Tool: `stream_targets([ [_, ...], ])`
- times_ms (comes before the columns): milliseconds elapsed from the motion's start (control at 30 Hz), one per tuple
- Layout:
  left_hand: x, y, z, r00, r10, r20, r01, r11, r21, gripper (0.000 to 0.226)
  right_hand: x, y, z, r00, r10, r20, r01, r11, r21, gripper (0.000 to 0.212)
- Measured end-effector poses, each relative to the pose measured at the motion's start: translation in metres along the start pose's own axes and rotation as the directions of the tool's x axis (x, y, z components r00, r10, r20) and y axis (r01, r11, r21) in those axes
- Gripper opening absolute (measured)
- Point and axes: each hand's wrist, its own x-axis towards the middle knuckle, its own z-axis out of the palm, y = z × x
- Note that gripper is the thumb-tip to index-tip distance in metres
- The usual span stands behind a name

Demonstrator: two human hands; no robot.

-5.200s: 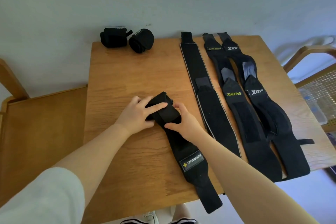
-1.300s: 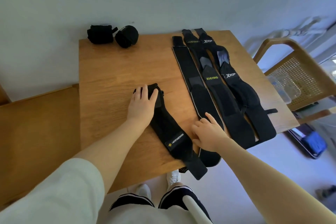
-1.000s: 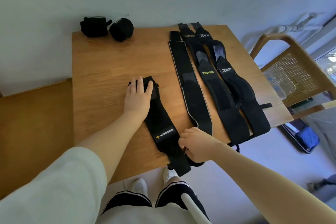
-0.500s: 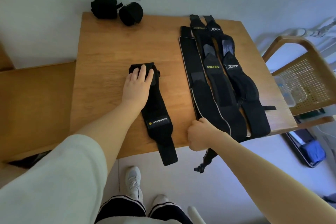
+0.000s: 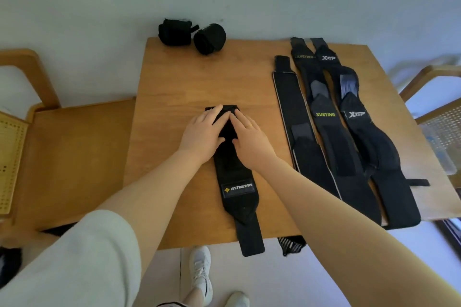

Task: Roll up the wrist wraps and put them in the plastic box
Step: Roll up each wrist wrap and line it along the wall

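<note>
A black wrist wrap [image 5: 235,182] with a yellow-lettered label lies lengthwise on the wooden table [image 5: 174,87], its near end hanging over the front edge. My left hand [image 5: 203,133] and my right hand [image 5: 250,139] rest side by side on its far end, fingers straight and flat on the fabric. Two rolled black wraps [image 5: 192,36] sit at the table's far left corner. Three long black wraps [image 5: 329,132] lie flat side by side on the right. The clear plastic box [image 5: 441,147] shows dimly on the chair at the right edge.
A cane-seat wooden chair [image 5: 439,97] stands to the right of the table. A wooden bench [image 5: 69,157] adjoins the table on the left. A white wall runs behind. My feet in white shoes [image 5: 199,274] are under the front edge.
My right hand left the table's front edge and came up beside my left hand on the wrap's far end. The wrap now lies straighter, and the camera has shifted.
</note>
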Motion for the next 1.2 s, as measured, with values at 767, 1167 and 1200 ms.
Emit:
stream_targets([
  [767,0.072,-0.046,-0.031,0.978,-0.082,0.193,0.157,0.896,-0.414,0.078,0.100,0.022,-0.023,0.975,0.096,0.201,-0.198,0.788,0.582,0.062],
  [1167,0.029,0.008,-0.022,0.727,-0.139,0.673,0.540,-0.489,-0.685,0.019,0.028,0.053,-0.046,0.923,0.292,0.251,-0.370,0.495,0.786,0.031],
  [1200,0.028,0.014,-0.024,0.736,-0.114,0.667,0.514,-0.547,-0.661,0.022,0.026,0.056,-0.054,0.936,0.264,0.231,-0.336,0.482,0.809,0.030],
])
